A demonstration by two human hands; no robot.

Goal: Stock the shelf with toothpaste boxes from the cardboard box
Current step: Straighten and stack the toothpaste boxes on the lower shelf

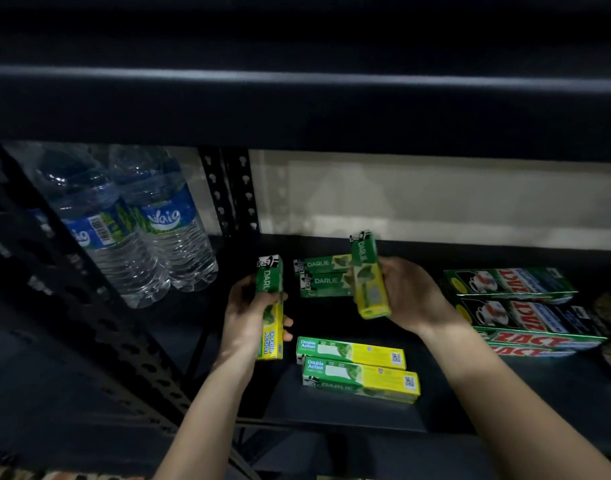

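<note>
1. Left hand [250, 315] grips a Darlie box [270, 308] around its middle, fingers wrapped over the front face. Long axis runs near upright, green logo end up, yellow "Double Action" end down by the wrist.
2. Right hand [406, 294] clasps a second Darlie box [368, 275], palm against its right side. Long axis upright with a slight lean, green end up and away, yellow end low.
3. Both held boxes hang above the dark shelf [332, 320], not touching it as far as can be seen.
4. Between the hands, farther in: back pair [323, 275] of Darlie boxes lying flat, long axes left to right, logo ends left. Their right ends are hidden behind the right hand's box.
5. Nearer than the hands, between the forearms: front pair [357, 368] lying flat side by side, touching, long axes left to right, green ends left, yellow QR ends right.
6. Right of the right hand: Zact boxes [519, 306] stacked flat, print upside down on the upper ones; the far right end is dim and blurred.
7. Left of the left hand: water bottles [134, 223], tops lost in shadow under the upper shelf.
8. Cardboard box not in view; bottom left corner too dark to read.
</note>
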